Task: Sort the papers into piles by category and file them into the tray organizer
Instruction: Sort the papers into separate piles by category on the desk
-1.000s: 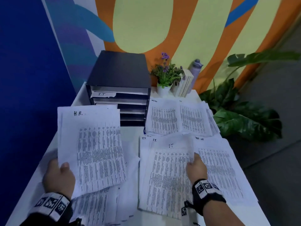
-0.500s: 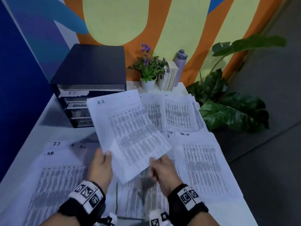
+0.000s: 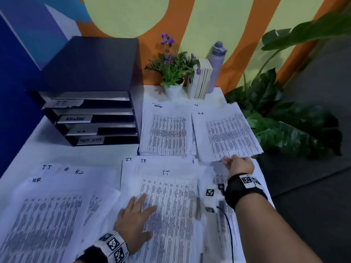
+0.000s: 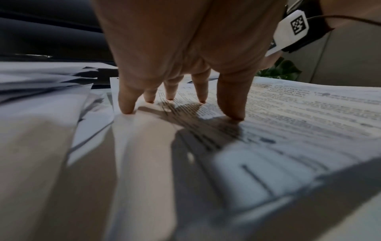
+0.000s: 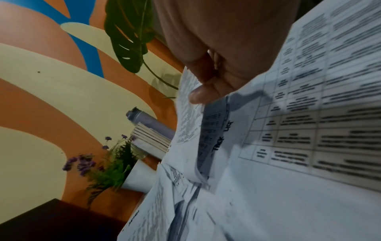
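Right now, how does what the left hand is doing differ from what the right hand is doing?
The left hand lies flat with spread fingers pressing the IT pile; the right hand is curled, its grip pinching the near edge of an H.R sheet. The left hand is near the person; the right hand reaches further, towards the ADMIN pile. Both wear black wristbands with markers.

Left fingers [image 3: 144,201] rested on the IT pile [image 3: 167,205]. Left of them lay the mixed pile [image 3: 47,215]. Right fingers [image 3: 227,162] pinched the HR sheet [image 3: 226,133]; the ADMIN pile [image 3: 167,130] lay left of it, the tray organizer [image 3: 91,95] farther left on the tabletop [image 3: 57,150].
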